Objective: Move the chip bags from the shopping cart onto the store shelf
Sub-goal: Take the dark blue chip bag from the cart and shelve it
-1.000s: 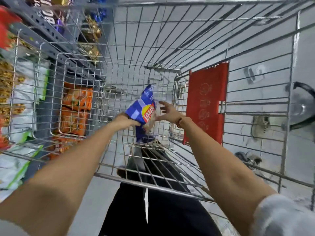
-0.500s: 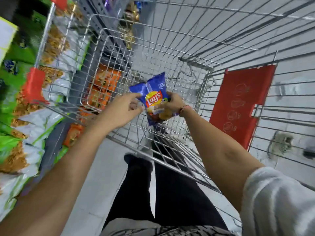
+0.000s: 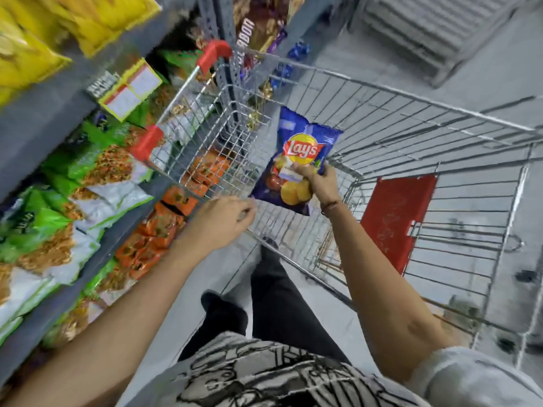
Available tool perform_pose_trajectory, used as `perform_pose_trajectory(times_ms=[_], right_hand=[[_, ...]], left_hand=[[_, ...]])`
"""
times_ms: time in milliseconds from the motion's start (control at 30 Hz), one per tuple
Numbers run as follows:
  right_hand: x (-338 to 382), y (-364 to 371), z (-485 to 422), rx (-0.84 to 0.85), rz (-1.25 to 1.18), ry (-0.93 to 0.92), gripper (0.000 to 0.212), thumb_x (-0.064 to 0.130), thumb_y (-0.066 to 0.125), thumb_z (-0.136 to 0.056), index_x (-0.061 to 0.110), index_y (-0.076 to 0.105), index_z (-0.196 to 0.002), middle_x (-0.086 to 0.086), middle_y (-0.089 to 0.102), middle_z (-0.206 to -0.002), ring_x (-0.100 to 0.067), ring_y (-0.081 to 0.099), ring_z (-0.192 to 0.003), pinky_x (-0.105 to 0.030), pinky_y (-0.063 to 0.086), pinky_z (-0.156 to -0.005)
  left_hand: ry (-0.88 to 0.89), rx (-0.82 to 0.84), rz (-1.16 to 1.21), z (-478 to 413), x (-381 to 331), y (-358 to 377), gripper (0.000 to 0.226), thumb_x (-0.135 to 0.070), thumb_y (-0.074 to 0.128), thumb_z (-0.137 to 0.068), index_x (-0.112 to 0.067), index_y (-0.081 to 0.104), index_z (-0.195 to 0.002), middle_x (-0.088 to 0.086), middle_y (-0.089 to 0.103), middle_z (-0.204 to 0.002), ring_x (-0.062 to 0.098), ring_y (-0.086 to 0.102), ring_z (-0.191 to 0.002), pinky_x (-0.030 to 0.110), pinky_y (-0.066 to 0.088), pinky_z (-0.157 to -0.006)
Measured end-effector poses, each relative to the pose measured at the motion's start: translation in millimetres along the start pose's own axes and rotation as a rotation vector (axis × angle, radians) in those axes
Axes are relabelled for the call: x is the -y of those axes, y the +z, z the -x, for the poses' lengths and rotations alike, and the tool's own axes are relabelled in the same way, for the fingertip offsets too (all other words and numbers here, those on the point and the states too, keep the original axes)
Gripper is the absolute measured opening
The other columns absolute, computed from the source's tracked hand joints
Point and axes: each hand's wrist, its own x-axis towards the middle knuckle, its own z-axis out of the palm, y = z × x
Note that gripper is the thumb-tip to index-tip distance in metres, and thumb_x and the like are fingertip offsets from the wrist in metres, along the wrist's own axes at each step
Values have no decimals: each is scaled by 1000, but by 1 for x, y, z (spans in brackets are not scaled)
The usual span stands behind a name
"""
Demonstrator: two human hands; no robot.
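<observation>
Grey tiled floor (image 3: 484, 74) underfoot, pale, a bit scuffed. Wire shopping cart (image 3: 411, 148) mid-aisle, chrome mesh, red handle caps, red child-seat flap (image 3: 396, 218) on its near wall. Store shelf (image 3: 38, 118) just left of cart, grey metal, several tiers: yellow bags (image 3: 32, 48) up top, green-and-white snack bags (image 3: 53, 218) mid tier, orange packs (image 3: 158, 227) lower, level w/ cart's left wall. Yellow price tag (image 3: 130, 89) on shelf edge above cart handle. Brown and blue packs further along shelf, past cart's far corner; too blurred to read.

Chip bag (image 3: 299, 160): blue Lay's, red-and-yellow logo, chips and tomatoes printed low on front. Held up over cart's basket, near its handle end, upright, tilted slightly, clear of the wire.

Right hand (image 3: 318, 180) pinching bag's right edge, thumb on front, fingers prob. behind. Left hand (image 3: 223, 221) empty, fingers loosely curled, just left of bag's bottom corner, over cart's near rim, not touching bag.
</observation>
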Motion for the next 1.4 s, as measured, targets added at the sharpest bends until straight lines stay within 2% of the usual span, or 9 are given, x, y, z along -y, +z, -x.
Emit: perform_pose_trajectory(times_ms=[167, 267, 367, 567, 733, 833, 967, 1133, 1400], right_hand=[[71, 13, 46, -66, -159, -225, 33, 24, 82, -59, 16, 67, -87, 3, 72, -82, -21, 67, -83, -35, 57, -79], [111, 26, 78, -87, -217, -327, 43, 32, 83, -54, 16, 69, -92, -7, 73, -95, -28, 69, -94, -42, 57, -86], [150, 42, 111, -51, -255, -410, 33, 30, 82, -56, 17, 70, -84, 4, 75, -80, -20, 69, -85, -37, 58, -80], [223, 82, 180, 71, -291, -526, 10, 14, 76, -74, 14, 68, -80, 13, 71, -61, -2, 67, -62, -19, 52, -57], [279, 128, 236, 236, -385, -630, 26, 12, 74, -75, 3, 68, -99, 7, 74, -71, -7, 69, -67, -22, 53, -61], [310, 163, 268, 390, -462, -649, 45, 15, 76, -72, -3, 65, -111, -7, 76, -92, -21, 72, -85, -32, 58, -73], [346, 217, 311, 576, -465, -738, 18, 15, 71, -78, 7, 70, -95, 5, 75, -74, -13, 70, -74, -27, 57, -68], [372, 289, 359, 790, -469, -762, 18, 13, 73, -76, 8, 70, -93, 6, 75, -69, -12, 70, -68, -27, 57, -66], [386, 390, 426, 1031, -362, -760, 30, 21, 78, -72, 10, 68, -97, 0, 73, -83, -14, 70, -74, -27, 56, -65]], left_hand=[[-15, -54, -46, 9, -6, 0, 35, -26, 37, -95, -5, 62, -80, 17, 70, -83, 33, 64, -79, 38, 45, -82], [-20, -40, 21, 14, -10, -11, 33, -23, 38, -95, -3, 61, -81, 19, 66, -77, 32, 63, -75, 37, 47, -71], [-1, -94, 91, 23, -8, -30, 32, -21, 40, -95, -4, 56, -74, 11, 57, -65, 28, 60, -68, 35, 46, -63], [5, -446, 28, 73, 3, -106, 39, -34, 37, -92, -6, 64, -85, 16, 69, -88, 29, 64, -85, 38, 50, -75], [75, -942, -82, 155, 6, -205, 34, -29, 46, -87, -5, 69, -91, 12, 72, -96, 18, 58, -94, 24, 39, -87], [29, -1156, -182, 215, 11, -258, 29, -28, 50, -87, -7, 69, -95, 9, 71, -102, 14, 55, -103, 18, 36, -96], [-91, -1371, -375, 289, 20, -307, 24, -23, 55, -85, -8, 68, -97, 10, 70, -104, 15, 54, -104, 11, 30, -101], [-395, -1441, -490, 360, 44, -339, 34, -30, 51, -85, -9, 63, -108, 10, 66, -112, 25, 56, -109, 27, 35, -98], [-709, -1345, -512, 438, 89, -357, 64, -55, 42, -79, -8, 53, -121, 11, 59, -124, 29, 52, -117, 44, 44, -96]])
